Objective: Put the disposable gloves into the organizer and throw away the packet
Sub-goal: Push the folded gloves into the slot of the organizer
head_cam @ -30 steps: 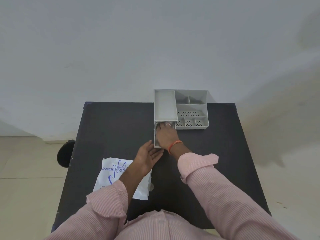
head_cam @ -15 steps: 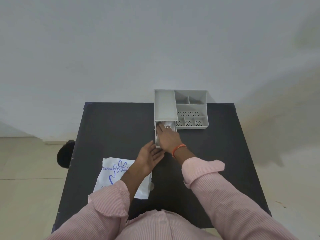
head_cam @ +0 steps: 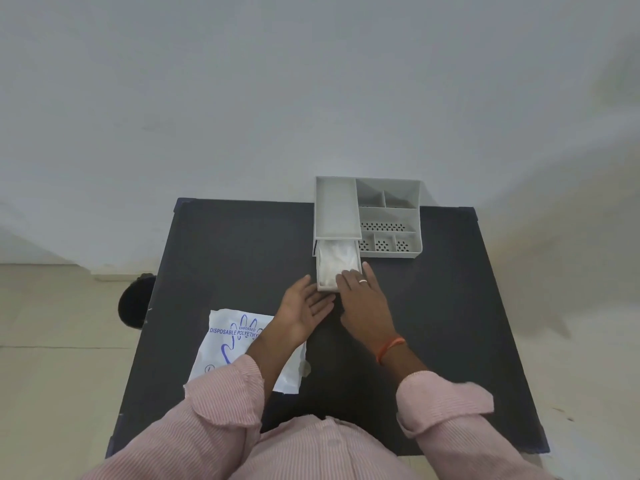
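A grey organizer (head_cam: 388,216) stands at the table's far edge, its lower drawer (head_cam: 327,288) pulled out toward me. Clear white disposable gloves (head_cam: 336,263) lie bunched inside that drawer. My right hand (head_cam: 363,299) rests flat at the drawer's front right corner, fingertips touching the gloves and the rim. My left hand (head_cam: 306,306) lies open, palm turned up, just left of the drawer's front. The white packet (head_cam: 235,341) with blue print lies flat on the table near me, partly under my left forearm.
The black table (head_cam: 450,306) fills the middle of the view against a white wall. A round black object (head_cam: 133,301) sits on the floor beside the table's left edge. The organizer's open compartments look empty.
My right hand has drawn back out of the drawer toward me, uncovering the gloves inside. My left hand has stayed beside the drawer front.
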